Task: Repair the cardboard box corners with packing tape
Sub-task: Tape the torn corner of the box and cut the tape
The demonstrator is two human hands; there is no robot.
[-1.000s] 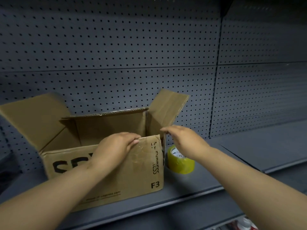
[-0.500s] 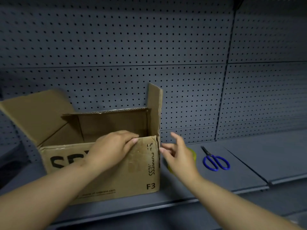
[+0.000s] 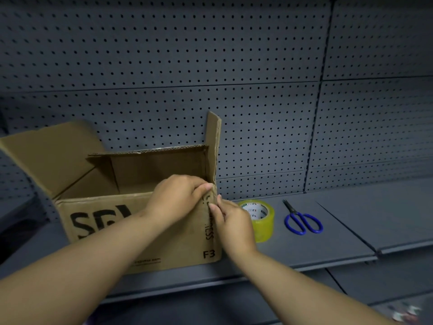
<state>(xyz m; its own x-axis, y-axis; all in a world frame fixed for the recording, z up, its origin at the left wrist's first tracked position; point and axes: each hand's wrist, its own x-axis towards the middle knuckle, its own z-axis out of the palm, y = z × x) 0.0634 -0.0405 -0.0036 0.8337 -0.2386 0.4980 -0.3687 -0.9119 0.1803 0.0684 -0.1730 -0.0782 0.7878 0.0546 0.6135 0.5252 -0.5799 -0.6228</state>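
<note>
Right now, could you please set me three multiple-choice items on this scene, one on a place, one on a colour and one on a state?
1. The tape lies:
A. between the box and the scissors
B. inside the box
C. left of the box

2. The scissors' handles are:
A. red
B. blue
C. green

3. The box is:
A. taped shut
B. lying on its side
C. open, with flaps up

Answers:
1. A, since the box is on the tape's left and the scissors are on its right.
2. B, since both loops are blue.
3. C, since the inside shows.
</note>
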